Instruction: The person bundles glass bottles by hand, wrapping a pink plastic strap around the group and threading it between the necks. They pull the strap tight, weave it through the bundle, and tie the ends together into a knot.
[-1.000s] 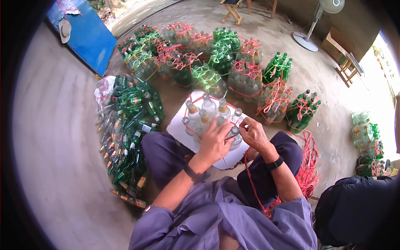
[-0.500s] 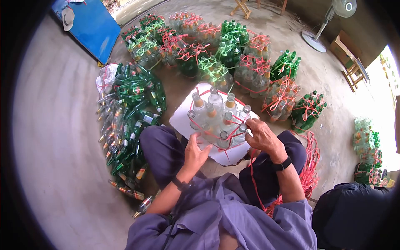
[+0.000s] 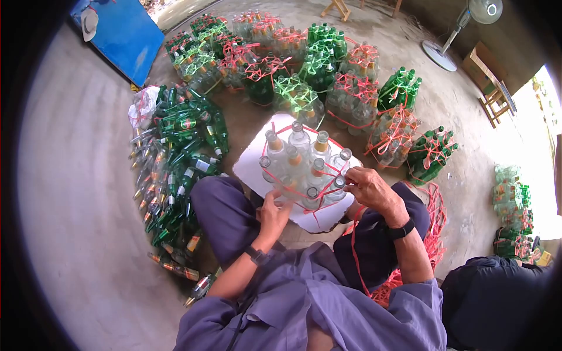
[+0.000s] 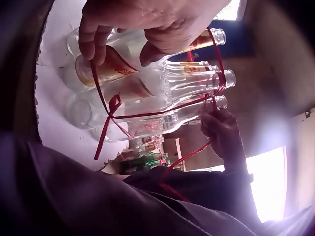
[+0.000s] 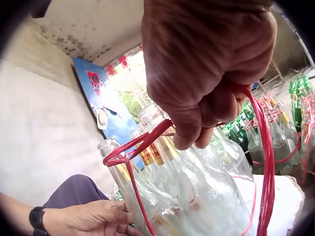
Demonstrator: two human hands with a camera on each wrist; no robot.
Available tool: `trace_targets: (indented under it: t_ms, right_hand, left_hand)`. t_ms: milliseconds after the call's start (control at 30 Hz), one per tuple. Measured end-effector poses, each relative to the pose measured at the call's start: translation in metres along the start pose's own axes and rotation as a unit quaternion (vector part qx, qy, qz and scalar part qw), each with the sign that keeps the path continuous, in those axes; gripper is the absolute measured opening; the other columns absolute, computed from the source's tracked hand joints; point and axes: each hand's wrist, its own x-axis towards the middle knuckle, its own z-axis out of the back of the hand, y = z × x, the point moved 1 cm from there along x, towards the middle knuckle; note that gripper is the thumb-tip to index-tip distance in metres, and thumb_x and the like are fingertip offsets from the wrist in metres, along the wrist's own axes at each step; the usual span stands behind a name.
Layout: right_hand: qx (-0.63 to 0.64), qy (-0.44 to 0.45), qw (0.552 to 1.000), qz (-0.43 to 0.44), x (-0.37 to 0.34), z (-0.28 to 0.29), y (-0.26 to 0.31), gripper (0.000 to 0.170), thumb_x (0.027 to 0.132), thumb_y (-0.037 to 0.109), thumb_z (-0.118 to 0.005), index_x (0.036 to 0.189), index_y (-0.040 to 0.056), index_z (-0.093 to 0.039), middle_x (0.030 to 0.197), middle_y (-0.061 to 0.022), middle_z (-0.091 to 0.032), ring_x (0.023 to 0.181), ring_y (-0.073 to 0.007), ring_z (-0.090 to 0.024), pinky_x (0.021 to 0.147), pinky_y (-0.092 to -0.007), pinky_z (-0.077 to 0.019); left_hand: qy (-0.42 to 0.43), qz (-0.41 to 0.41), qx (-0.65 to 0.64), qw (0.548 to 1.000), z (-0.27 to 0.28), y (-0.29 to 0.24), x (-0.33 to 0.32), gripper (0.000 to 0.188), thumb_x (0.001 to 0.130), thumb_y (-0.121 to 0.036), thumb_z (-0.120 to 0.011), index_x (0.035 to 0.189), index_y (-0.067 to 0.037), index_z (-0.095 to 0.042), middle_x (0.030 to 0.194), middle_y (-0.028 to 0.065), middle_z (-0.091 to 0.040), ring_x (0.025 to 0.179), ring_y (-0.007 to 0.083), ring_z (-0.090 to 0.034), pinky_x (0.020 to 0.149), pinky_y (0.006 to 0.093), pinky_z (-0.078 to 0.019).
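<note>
A cluster of several clear glass bottles (image 3: 299, 139) stands upright on a white board (image 3: 249, 167) between the person's knees. Red plastic twine (image 4: 147, 115) runs around the bottles' sides and loops over their necks, with a knot low on the near side. My right hand (image 3: 374, 192) pinches the twine beside the rightmost bottle necks; a strand (image 5: 266, 191) hangs from this fist. At the cluster's lower left is my left hand (image 3: 274, 217). In the left wrist view, its fingers (image 4: 87, 42) rest against the bottle sides, fingertips at the twine, thumb held apart.
Loose green and clear bottles (image 3: 181, 152) lie heaped at the left. Tied bundles of bottles (image 3: 351, 96) form an arc beyond the board. A tangle of red twine (image 3: 430, 225) lies by the right knee. A fan (image 3: 440, 54) and a dark bag (image 3: 497, 298) are at the right.
My left hand has left the bottle tops, come down to the cluster's lower left, and now touches the bottles' sides. The right hand stays at the right-hand necks with the twine.
</note>
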Motion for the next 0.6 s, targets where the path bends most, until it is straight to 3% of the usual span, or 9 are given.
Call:
trace_targets:
  t_ms: [67, 167, 200, 233, 300, 333, 433, 600]
  right_hand:
    - [0.024, -0.011, 1.0, 0.002, -0.001, -0.001, -0.001, 0.013, 0.08, 0.003, -0.067, 0.086, -0.0031, -0.058, 0.077, -0.0192, -0.06, 0.075, -0.04, -0.06, 0.066, -0.0451, -0.048]
    - [0.007, -0.012, 1.0, -0.001, 0.001, 0.0, -0.003, 0.01, 0.078, 0.0, -0.063, 0.086, -0.0027, -0.059, 0.075, -0.0196, -0.061, 0.072, -0.0392, -0.061, 0.065, -0.0441, -0.0486]
    - [0.008, -0.012, 1.0, 0.005, 0.002, 0.0, -0.004, 0.009, 0.077, 0.0, -0.061, 0.085, -0.0024, -0.059, 0.074, -0.0195, -0.06, 0.071, -0.0388, -0.061, 0.065, -0.0443, -0.0484]
    - [0.008, -0.011, 1.0, 0.012, 0.003, 0.001, -0.005, 0.008, 0.076, -0.001, -0.059, 0.084, -0.002, -0.059, 0.073, -0.0194, -0.059, 0.07, -0.0385, -0.061, 0.064, -0.0445, -0.0482]
    - [0.01, -0.012, 1.0, 0.01, 0.004, 0.003, -0.005, 0.007, 0.077, 0.0, -0.06, 0.084, -0.0018, -0.059, 0.072, -0.0194, -0.059, 0.069, -0.0385, -0.061, 0.064, -0.0444, -0.048]
    - [0.013, -0.013, 1.0, 0.008, 0.005, 0.003, -0.005, 0.005, 0.078, 0.0, -0.061, 0.083, -0.0016, -0.059, 0.072, -0.0195, -0.059, 0.069, -0.0384, -0.061, 0.063, -0.0444, -0.0478]
    - [0.02, -0.019, 0.999, 0.026, 0.006, 0.006, -0.003, 0.003, 0.079, 0.0, -0.057, 0.081, -0.0021, -0.055, 0.071, -0.021, -0.056, 0.068, -0.0404, -0.058, 0.064, -0.0439, -0.0472]
    - [0.019, -0.067, 0.996, 0.056, 0.006, -0.001, -0.017, 0.007, 0.081, 0.001, -0.062, 0.08, -0.002, -0.055, 0.07, -0.0216, -0.056, 0.067, -0.0418, -0.058, 0.062, -0.0451, -0.0464]
  left_hand:
    - [-0.078, -0.057, -0.036, 0.995, 0.012, -0.016, -0.012, 0.039, 0.085, -0.01, -0.073, 0.118, 0.005, -0.057, 0.105, 0.0179, -0.066, 0.079, 0.0244, -0.068, 0.072, 0.0346, -0.0538]
    - [-0.052, -0.122, -0.012, 0.991, 0.036, -0.065, -0.028, 0.023, 0.087, -0.005, -0.068, 0.107, 0.004, -0.063, 0.093, 0.0134, -0.066, 0.075, 0.0217, -0.065, 0.07, 0.0336, -0.053]
    - [-0.049, -0.142, -0.02, 0.988, 0.04, -0.089, -0.031, 0.018, 0.086, -0.002, -0.066, 0.103, 0.002, -0.064, 0.088, 0.0121, -0.067, 0.078, 0.026, -0.066, 0.071, 0.0355, -0.053]
    - [-0.049, -0.142, -0.02, 0.989, 0.044, -0.107, -0.028, 0.018, 0.086, -0.002, -0.066, 0.103, 0.002, -0.064, 0.088, 0.0121, -0.067, 0.078, 0.026, -0.066, 0.071, 0.0355, -0.053]
    - [-0.024, -0.343, 0.061, 0.937, 0.048, -0.142, -0.015, 0.022, 0.087, 0.0, -0.064, 0.109, 0.0, -0.063, 0.092, 0.0113, -0.069, 0.084, 0.028, -0.065, 0.076, 0.0352, -0.053]
    - [-0.007, -0.375, 0.071, 0.924, 0.046, -0.157, -0.006, 0.024, 0.086, 0.001, -0.065, 0.11, 0.0, -0.063, 0.099, 0.0137, -0.069, 0.09, 0.0346, -0.064, 0.081, 0.0385, -0.0528]
    - [0.028, -0.451, 0.127, 0.883, 0.023, -0.187, 0.025, 0.028, 0.086, -0.006, -0.068, 0.113, 0.001, -0.062, 0.106, 0.0143, -0.068, 0.103, 0.0352, -0.062, 0.09, 0.0408, -0.0506]
    - [0.096, -0.469, 0.162, 0.863, -0.019, -0.179, 0.048, 0.03, 0.084, -0.016, -0.07, 0.111, -0.004, -0.067, 0.114, 0.0144, -0.067, 0.117, 0.0332, -0.057, 0.101, 0.0451, -0.0426]
